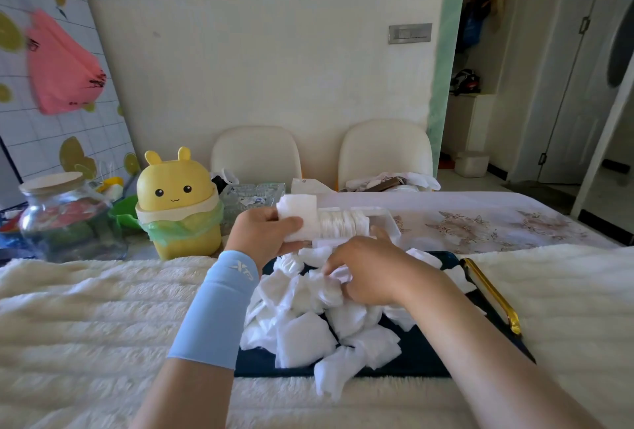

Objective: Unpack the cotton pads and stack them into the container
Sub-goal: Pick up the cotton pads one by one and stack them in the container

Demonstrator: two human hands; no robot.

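— Far left first?
— Glass jar point(67, 214) with a pale lid, well apart from the work. Next to it, a yellow bin point(178, 204) with ears, a small face and a green liner.

— And the left hand?
— Left hand point(266, 234), wrist in a light blue sleeve point(219, 308), raised above the near edge of the tray. Fingers point(290, 222) curled around a thick white stack of cotton pads point(298, 219), thumb across the front, the rest behind. Closed firmly on the stack, which is held upright and pressed against the left end of the container.

— Container where?
— Clear container point(387, 222) just right of the stack, on the flowered tablecloth point(480, 226), past the far edge of the tray. A row of round pads point(343, 222) already standing on edge inside.

— Right hand?
— Right hand point(368, 274) lowered onto the loose wrapped pads point(308, 318) heaped on the dark tray point(429, 360). Fingers bent downward, tips pinching one crumpled white piece point(339, 274) at the top of the heap. Partly closed; how tight, cannot tell.

— Further right?
— Gold handle point(490, 294) along the tray's right rim, over a fluffy cream blanket point(85, 325).
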